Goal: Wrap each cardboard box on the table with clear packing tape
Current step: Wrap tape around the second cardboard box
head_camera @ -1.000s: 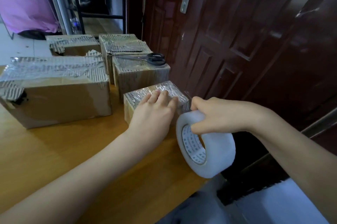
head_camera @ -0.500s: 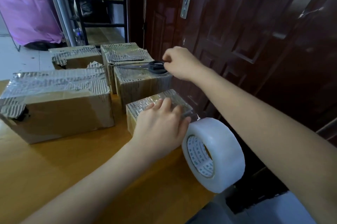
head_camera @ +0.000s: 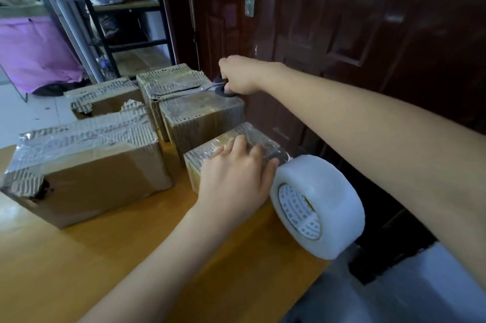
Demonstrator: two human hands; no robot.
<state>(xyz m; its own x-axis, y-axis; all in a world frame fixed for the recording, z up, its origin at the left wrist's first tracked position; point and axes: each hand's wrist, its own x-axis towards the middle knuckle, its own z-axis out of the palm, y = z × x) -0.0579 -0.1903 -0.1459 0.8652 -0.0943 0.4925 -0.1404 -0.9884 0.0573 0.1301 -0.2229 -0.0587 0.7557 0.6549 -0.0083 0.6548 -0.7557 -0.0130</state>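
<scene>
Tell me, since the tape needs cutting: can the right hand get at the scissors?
Likely yes: the right hand is already on the scissors atop the taped box, fingers at the handles, nothing in between.

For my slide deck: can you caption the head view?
Left hand presses the small box beside the tape roll while the right hand grips the scissors.

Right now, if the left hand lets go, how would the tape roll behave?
The tape roll stands on its round edge at the table edge, so it probably rolls off. It looks thick and full, likely heavy for its size.
</scene>
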